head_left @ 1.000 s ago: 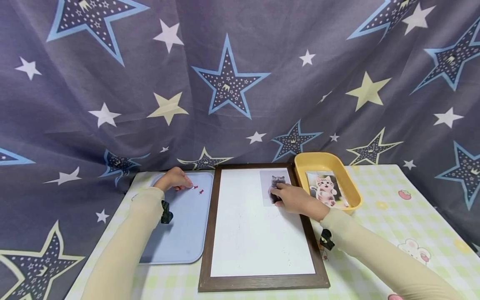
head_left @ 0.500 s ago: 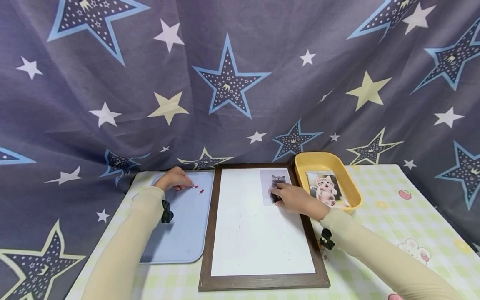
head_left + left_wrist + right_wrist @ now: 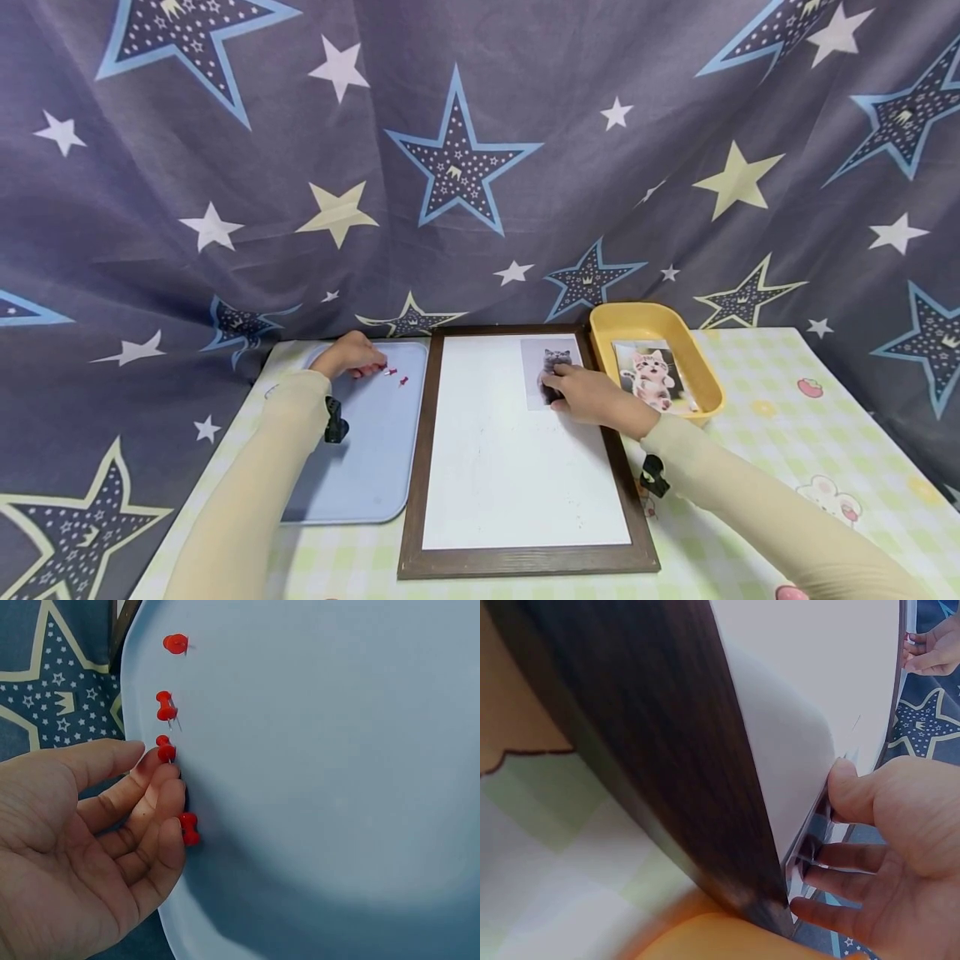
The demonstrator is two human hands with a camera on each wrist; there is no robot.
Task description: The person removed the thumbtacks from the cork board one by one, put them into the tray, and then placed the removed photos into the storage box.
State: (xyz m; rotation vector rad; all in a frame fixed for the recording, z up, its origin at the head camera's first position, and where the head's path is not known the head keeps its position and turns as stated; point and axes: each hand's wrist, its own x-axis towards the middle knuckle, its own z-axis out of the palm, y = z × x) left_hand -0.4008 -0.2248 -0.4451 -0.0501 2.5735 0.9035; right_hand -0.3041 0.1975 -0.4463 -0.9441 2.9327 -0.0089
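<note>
Over the blue tray (image 3: 360, 467), my left hand (image 3: 356, 358) has its fingers loosely bent among red push pins. One push pin (image 3: 166, 750) sits right at the index fingertip, with a narrow gap to the thumb tip in the left wrist view. Another pin (image 3: 189, 829) touches the little finger's tip. Two more pins (image 3: 403, 381) lie just to the right of the hand. My right hand (image 3: 588, 393) rests on a grey cat photo (image 3: 531, 367) at the upper right of the white framed board (image 3: 517, 483), fingers spread and fairly straight.
A yellow bin (image 3: 701, 367) with a kitten photo (image 3: 651, 379) in it stands against the board's upper right side. Everything lies on a checked tablecloth (image 3: 787, 433). Behind hangs a star-patterned curtain (image 3: 480, 275), close to the table's far edge.
My left hand has shifted slightly and turned at the fingertips, so a red pin beside them shows more. My right hand has stayed on the cat photo.
</note>
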